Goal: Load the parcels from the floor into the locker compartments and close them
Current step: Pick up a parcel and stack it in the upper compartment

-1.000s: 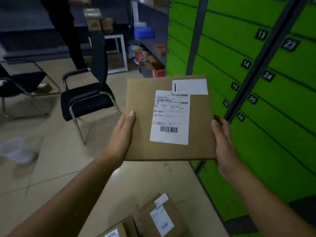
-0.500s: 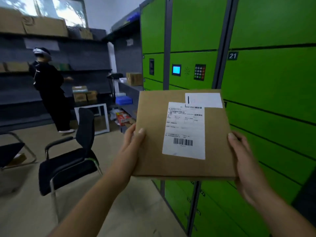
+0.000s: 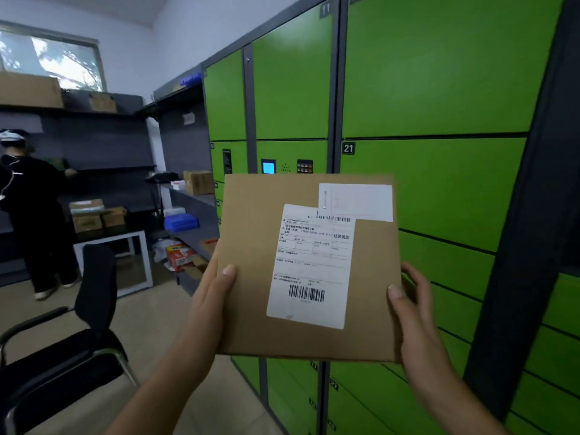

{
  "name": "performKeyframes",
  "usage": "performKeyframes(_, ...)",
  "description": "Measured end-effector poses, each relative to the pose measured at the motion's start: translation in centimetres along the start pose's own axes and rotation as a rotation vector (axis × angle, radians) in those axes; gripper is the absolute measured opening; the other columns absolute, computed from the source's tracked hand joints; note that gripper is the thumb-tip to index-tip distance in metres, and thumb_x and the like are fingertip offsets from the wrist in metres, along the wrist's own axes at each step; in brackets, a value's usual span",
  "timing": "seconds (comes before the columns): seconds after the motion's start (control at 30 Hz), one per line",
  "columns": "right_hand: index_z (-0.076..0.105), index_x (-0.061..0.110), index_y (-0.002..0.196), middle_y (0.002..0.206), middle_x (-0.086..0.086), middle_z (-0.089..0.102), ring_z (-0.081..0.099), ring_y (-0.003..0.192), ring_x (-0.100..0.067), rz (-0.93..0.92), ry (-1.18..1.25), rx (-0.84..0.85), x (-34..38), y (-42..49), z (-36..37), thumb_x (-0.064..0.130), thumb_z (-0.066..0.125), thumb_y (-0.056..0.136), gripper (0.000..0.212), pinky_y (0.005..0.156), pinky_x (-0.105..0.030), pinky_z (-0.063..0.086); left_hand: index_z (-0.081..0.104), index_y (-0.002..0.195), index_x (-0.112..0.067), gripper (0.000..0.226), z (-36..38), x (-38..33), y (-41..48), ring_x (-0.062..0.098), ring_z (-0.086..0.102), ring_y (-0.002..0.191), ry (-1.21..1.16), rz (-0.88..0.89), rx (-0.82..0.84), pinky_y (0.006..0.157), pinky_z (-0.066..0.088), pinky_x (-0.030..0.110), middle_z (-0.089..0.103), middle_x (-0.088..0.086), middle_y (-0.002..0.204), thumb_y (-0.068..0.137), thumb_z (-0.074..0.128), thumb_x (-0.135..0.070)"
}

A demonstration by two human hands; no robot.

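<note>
A flat brown cardboard parcel (image 3: 251,277) with two white shipping labels is held up in front of me, face towards the camera. My left hand (image 3: 210,296) grips its left edge, thumb on the front. My right hand (image 3: 414,321) grips its right edge the same way. Behind the parcel stands the green locker bank (image 3: 439,89); every door in view is closed, including door 21 (image 3: 439,186). The locker's small blue screen (image 3: 268,167) and keypad (image 3: 304,166) show just above the parcel's top edge.
A black chair (image 3: 78,340) stands at the lower left on the tiled floor. A person in black (image 3: 31,211) stands at dark shelves (image 3: 103,164) holding cardboard boxes. More boxes and a blue tray (image 3: 181,221) lie on the shelf beside the lockers.
My view has lifted from the floor to the upper lockers, and the floor parcels have dropped out of sight. The parcel stays between both hands, now nearer the locker screen.
</note>
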State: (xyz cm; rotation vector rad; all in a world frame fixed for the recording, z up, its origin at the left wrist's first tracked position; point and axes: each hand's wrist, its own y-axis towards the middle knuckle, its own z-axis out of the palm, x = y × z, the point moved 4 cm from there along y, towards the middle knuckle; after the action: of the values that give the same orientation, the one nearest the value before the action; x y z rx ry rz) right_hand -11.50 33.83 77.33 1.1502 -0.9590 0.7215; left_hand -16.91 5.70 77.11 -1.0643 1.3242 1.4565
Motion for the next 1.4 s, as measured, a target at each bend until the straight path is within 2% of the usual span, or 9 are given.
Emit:
performKeyframes(0.2,0.046,0.078,0.12,0.126,0.045,0.056,0.06,0.118,0.009,-0.038,-0.017,0.038,0.3,-0.8,-2.6,0.072,0.053,0.076,0.044,0.097,-0.03,0.052,0.053,0.141,-0.05,0.049,2.0,0.7,0.2,0.032,0.077,0.099,-0.067,-0.084,-0.008,0.084,0.061,0.059,0.076,0.003,0.12,0.094,0.055,-0.063)
performKeyframes(0.33,0.034,0.073,0.14,0.139,0.047,0.047,0.052,0.125,0.017,-0.055,-0.048,0.094,1.0,-0.8,-3.7,0.069,0.051,0.084,0.059,0.09,-0.008,0.048,0.059,0.131,-0.059,0.064,3.1,0.6,0.3,0.035,0.067,0.122,-0.112,-0.16,-0.031,0.094,0.055,0.064,0.063,0.005,0.143,0.072,0.066,-0.083)
performKeyframes(0.67,0.029,0.042,0.158,0.153,0.021,0.05,0.052,0.138,-0.005,-0.218,0.014,0.067,3.4,-0.6,-6.1,0.027,0.057,0.091,0.075,0.104,-0.025,0.051,0.062,0.111,-0.028,0.023,7.8,-3.6,0.6,0.027,0.073,0.084,-0.101,-0.187,0.03,0.069,0.055,0.034,0.081,0.003,0.089,0.102,0.053,-0.048)
performKeyframes(0.83,0.041,0.038,0.154,0.148,0.013,0.057,0.057,0.135,-0.015,-0.336,0.028,-0.118,6.3,-1.5,-8.8,0.024,0.058,0.091,0.067,0.107,-0.039,0.051,0.036,0.154,0.004,0.052,10.2,-7.0,3.3,0.016,0.053,0.074,-0.238,0.028,0.2,0.046,0.034,0.009,0.049,0.023,0.148,0.105,0.052,0.0)
performKeyframes(0.93,0.053,0.033,0.147,0.141,0.006,0.064,0.062,0.129,-0.019,-0.399,0.071,-0.258,9.1,-2.2,-11.6,0.02,0.058,0.09,0.059,0.101,-0.032,0.054,0.033,0.159,-0.011,0.077,13.1,-8.6,3.0,-0.012,0.066,0.063,-0.11,0.174,0.36,0.053,0.044,0.002,0.05,0.017,0.151,0.091,0.069,-0.002)
performKeyframes(1.07,0.06,0.031,0.14,0.136,0.005,0.069,0.065,0.125,-0.017,-0.471,0.041,-0.429,13.0,-4.2,-15.6,0.02,0.059,0.087,0.054,0.098,-0.028,0.056,0.053,0.141,-0.05,0.043,18.5,-11.3,-0.5,0.01,0.072,0.109,-0.3,0.145,0.399,0.082,0.056,0.036,0.066,-0.016,0.137,0.101,0.056,-0.034)
performKeyframes(1.2,0.061,0.036,0.139,0.132,0.005,0.07,0.067,0.12,-0.022,-0.505,-0.06,-0.574,17.6,-6.4,-19.8,0.028,0.062,0.085,0.055,0.096,-0.045,0.054,0.054,0.142,-0.046,0.041,25.1,-14.1,-1.3,0.003,0.075,0.097,-0.348,0.182,0.55,0.081,0.056,0.031,0.074,-0.016,0.125,0.104,0.052,-0.03)
performKeyframes(1.3,0.061,0.034,0.139,0.129,0.007,0.072,0.069,0.116,-0.018,-0.531,-0.123,-0.643,20.6,-7.4,-23.6,0.031,0.06,0.083,0.056,0.088,-0.034,0.056,0.04,0.157,-0.026,0.053,30.9,-15.9,0.5,0.003,0.069,0.096,-0.374,0.18,0.675,0.06,0.052,0.01,0.066,-0.005,0.134,0.108,0.046,-0.009)
performKeyframes(1.4,0.053,0.032,0.147,0.134,0.008,0.069,0.065,0.123,-0.017,-0.541,-0.212,-0.629,23.1,-7.4,-26.6,0.032,0.059,0.085,0.062,0.099,-0.038,0.049,0.047,0.149,-0.04,0.045,35.8,-18.1,-2.0,0.014,0.067,0.116,-0.381,0.15,0.764,0.077,0.056,0.029,0.069,-0.01,0.135,0.107,0.05,-0.026)
